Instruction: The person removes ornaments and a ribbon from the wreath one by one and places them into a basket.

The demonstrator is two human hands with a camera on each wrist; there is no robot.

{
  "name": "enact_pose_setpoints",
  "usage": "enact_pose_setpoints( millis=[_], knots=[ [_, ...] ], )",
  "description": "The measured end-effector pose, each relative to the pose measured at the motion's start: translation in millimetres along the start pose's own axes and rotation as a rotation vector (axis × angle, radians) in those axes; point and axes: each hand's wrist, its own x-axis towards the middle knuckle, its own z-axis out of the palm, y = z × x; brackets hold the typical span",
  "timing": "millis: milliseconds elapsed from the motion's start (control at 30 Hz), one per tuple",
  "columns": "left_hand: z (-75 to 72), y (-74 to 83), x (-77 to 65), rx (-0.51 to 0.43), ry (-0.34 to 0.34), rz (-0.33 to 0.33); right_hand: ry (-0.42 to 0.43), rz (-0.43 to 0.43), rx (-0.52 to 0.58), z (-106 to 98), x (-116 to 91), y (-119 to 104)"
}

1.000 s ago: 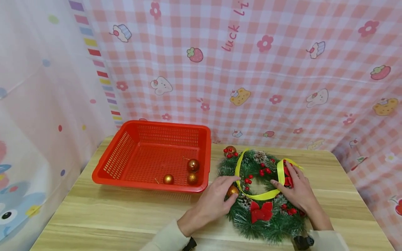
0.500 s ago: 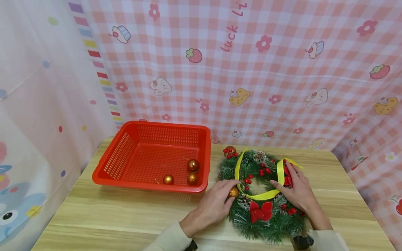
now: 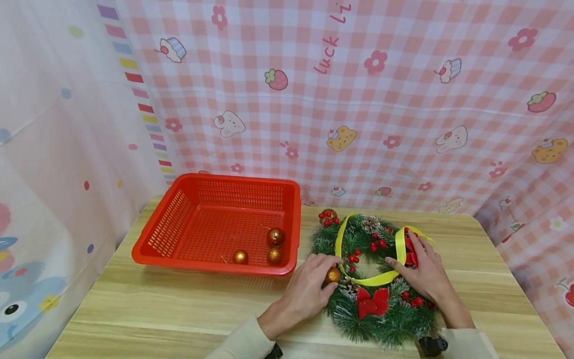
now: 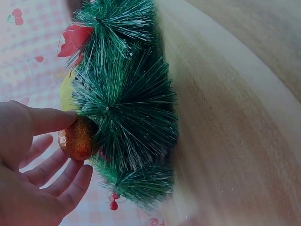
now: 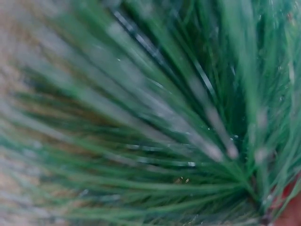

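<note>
A round green wreath (image 3: 385, 324) with red berries, pine cones and red bows lies on the table in the head view. At its left side, my left hand (image 3: 309, 284) pinches a glittery copper-gold bauble (image 4: 77, 139) between thumb and fingers, against the green needles. My right hand (image 3: 423, 269) rests on the wreath's right side, with its fingers over a red bow (image 3: 411, 254) and its thumb toward the middle opening. A yellow ribbon (image 3: 376, 280) loops over the wreath and passes under the right hand. The right wrist view holds mostly blurred needles.
To the left stands a red plastic basket (image 3: 179, 262) with 3 gold and copper baubles (image 3: 275, 237) inside. Another bauble (image 3: 329, 214) sits behind red berries at the wreath's upper left. A pink checked curtain (image 3: 358, 99) hangs behind the wooden table (image 3: 148, 309).
My left hand and the bauble have shifted only very slightly at the wreath's left side. The right hand, wreath and basket have stayed in place.
</note>
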Motion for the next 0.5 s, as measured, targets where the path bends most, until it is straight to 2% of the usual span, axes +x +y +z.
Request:
enact_pose_setpoints(
  millis=[500],
  knots=[
    [-1.8,-0.5,1.5,-0.073,0.017,-0.013,-0.002,0.002,-0.007,-0.4,-0.5,-1.3]
  ],
)
